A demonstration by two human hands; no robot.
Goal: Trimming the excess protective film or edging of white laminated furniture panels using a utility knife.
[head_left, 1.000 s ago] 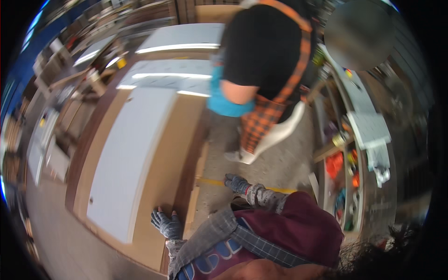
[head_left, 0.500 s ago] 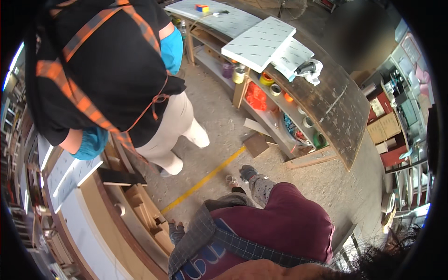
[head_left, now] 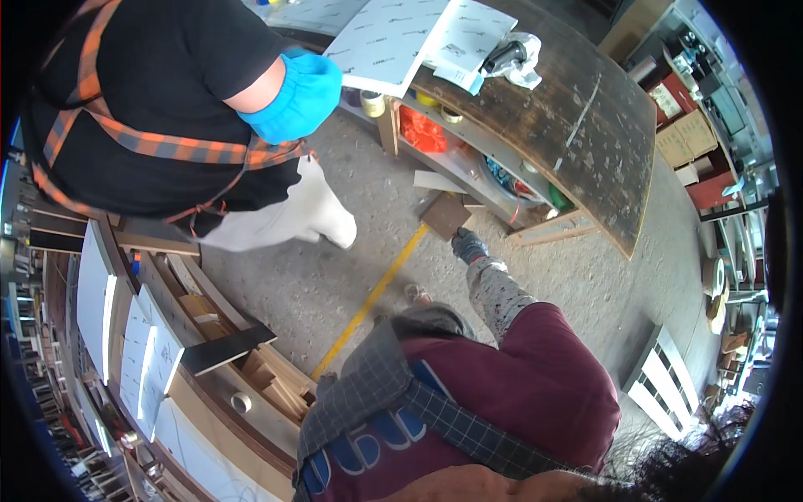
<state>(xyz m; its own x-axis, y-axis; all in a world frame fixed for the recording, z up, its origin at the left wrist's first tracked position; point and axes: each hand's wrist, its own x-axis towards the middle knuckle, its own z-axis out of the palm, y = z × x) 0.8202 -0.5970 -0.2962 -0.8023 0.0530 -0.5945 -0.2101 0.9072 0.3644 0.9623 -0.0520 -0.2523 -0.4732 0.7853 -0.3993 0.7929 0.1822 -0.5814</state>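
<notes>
A: What lies closest?

B: A maroon long-sleeved top [head_left: 535,381] and a grey checked cloth apron [head_left: 350,381], at the bottom of the frame.

A: And the left hand?

B: Almost wholly hidden at the apron's left edge; I can't tell its grip.

A: The right hand [head_left: 469,246]?

B: Just right of the frame's centre, in a grey knitted glove. The fingers look bent, but I can't tell whether they pinch anything.

A: What is it nearest to?

B: A flat, square brown board [head_left: 445,216] on the concrete floor, just above the glove in the frame. Whether they touch, I can't tell.

A: Farther out?

B: A painted yellow floor line [head_left: 368,305] runs down and left from that board. A wooden workbench with a worn dark top [head_left: 544,92] fills the upper middle, white printed panels [head_left: 389,42] on it. At upper left stands a co-worker in a black top [head_left: 159,84].
</notes>
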